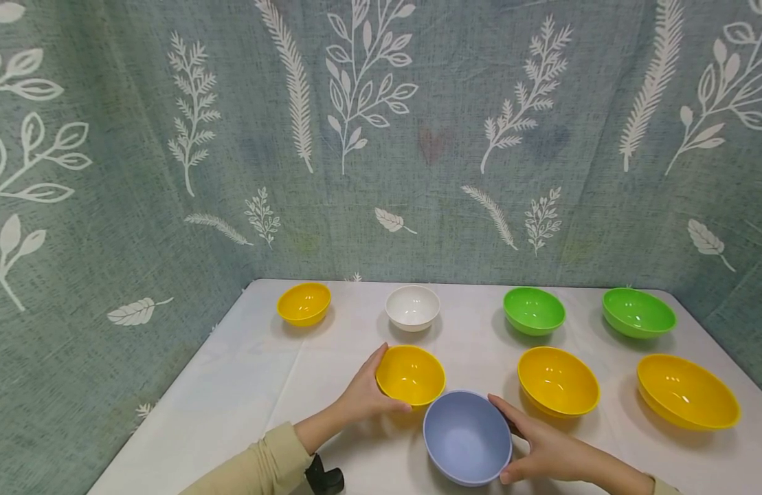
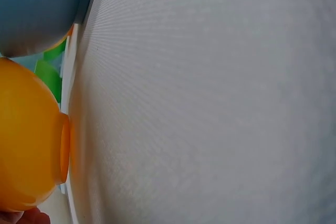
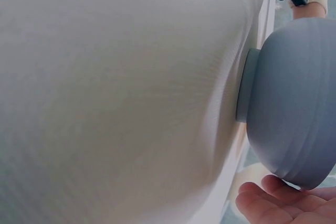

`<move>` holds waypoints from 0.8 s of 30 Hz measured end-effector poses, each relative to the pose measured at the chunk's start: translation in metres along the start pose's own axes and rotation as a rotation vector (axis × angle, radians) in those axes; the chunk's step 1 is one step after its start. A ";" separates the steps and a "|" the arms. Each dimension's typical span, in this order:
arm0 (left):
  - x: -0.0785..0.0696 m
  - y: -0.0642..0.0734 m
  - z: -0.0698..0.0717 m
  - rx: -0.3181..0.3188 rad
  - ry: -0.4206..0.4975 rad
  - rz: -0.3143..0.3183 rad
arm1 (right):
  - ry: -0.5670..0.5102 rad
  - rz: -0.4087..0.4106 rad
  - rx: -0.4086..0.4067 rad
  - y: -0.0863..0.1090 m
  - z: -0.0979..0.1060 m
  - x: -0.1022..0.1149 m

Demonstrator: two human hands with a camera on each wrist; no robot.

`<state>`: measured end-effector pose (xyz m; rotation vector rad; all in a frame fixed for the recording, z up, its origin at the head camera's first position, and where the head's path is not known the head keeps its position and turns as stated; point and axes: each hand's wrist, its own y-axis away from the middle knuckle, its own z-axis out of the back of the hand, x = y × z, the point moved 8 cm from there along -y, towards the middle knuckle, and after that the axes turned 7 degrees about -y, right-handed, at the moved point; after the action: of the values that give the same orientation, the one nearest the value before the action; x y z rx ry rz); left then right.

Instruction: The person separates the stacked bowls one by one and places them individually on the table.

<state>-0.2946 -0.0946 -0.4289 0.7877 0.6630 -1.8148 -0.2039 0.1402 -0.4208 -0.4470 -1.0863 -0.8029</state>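
Note:
My left hand point(image 1: 363, 395) holds a small yellow bowl point(image 1: 410, 377) by its left side, fingers at the rim and thumb toward the front. In the left wrist view the yellow bowl point(image 2: 26, 135) stands upright, its foot close to the cloth; whether it touches cannot be told. With thumb and fingers spread around its right side, my right hand point(image 1: 544, 445) holds a larger blue-grey bowl point(image 1: 467, 440). The right wrist view shows that bowl point(image 3: 294, 98) upright at the cloth, with fingertips point(image 3: 262, 198) against its side. The two bowls sit side by side, rims very near each other.
Behind are another yellow bowl point(image 1: 304, 304), a white bowl point(image 1: 413, 309) and two green bowls point(image 1: 534, 311). To the right stand a yellow bowl point(image 1: 558, 382) and a larger yellow one point(image 1: 688, 392). A patterned curtain point(image 1: 442, 234) borders the white-covered table point(image 1: 232, 392).

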 end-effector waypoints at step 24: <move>0.010 -0.006 0.000 0.101 -0.094 0.036 | 0.008 -0.022 0.003 -0.001 0.000 -0.001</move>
<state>-0.3025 -0.0984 -0.4357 0.7714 0.4967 -1.8522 -0.2048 0.1403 -0.4216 -0.4293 -1.0866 -0.8212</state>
